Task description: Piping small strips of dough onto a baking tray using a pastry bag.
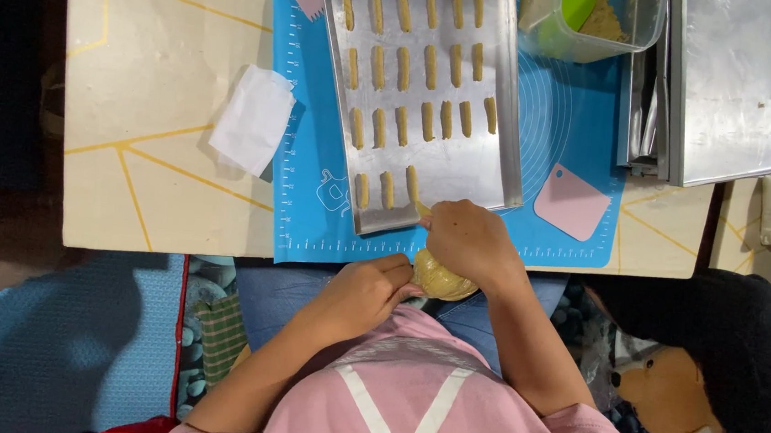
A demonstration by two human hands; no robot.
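Where the bench (163, 135) meets the person's lap at its near edge, both hands grip a piping bag (440, 276) full of tan dough. The right hand (468, 241) is wrapped around the bag's front part, fingers curled tight, with the tip just at the near edge of a metal tray (503, 116). The left hand (363, 293) is closed on the bag's rear end, just off the bench edge.

The tray lies slanted on a blue mat (300, 191) in the middle of the bench. It carries rows of short dough sticks (430, 64); the row nearest the hands has only three, on its left side.

A pink scraper (572, 202) lies on the mat's near right corner. A white paper (252, 120) lies left of the mat, partly over its edge. At the far edge stands a clear tub (593, 31) with dough and a green tool inside. A second tray (740, 84), bare, sits on the right side of the bench on top of folded metal sheets. A brown plush toy (665, 394) lies below the near right corner.
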